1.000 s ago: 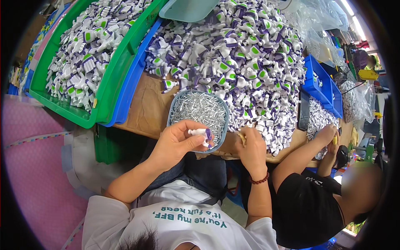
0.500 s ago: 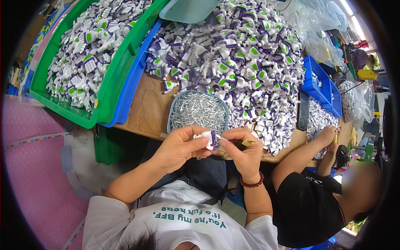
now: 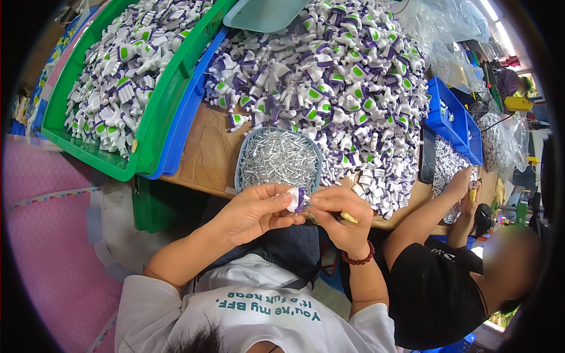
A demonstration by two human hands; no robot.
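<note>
In front of my lap, my left hand (image 3: 253,213) is closed around a white and purple plastic toy part (image 3: 294,200), pinched between thumb and fingers. My right hand (image 3: 346,219) is curled close beside it, its fingertips near the part's purple side. A yellow-handled tool (image 3: 349,217) sticks out of the right fist; its working end is hidden by the fingers. Just beyond both hands stands a grey-blue bowl (image 3: 238,170) filled with small silver screws or pins (image 3: 279,157).
A big heap of white, purple and green toy parts (image 3: 353,100) covers the table (image 3: 203,147). On the left stands a green crate (image 3: 144,150) of similar parts, against a blue crate (image 3: 176,138). A co-worker (image 3: 424,282) sits at right, near a blue divided bin (image 3: 441,115).
My right hand has turned and closed more tightly around the yellow-handled tool, shifting slightly. The toy part stays in my left hand, tilted a little differently.
</note>
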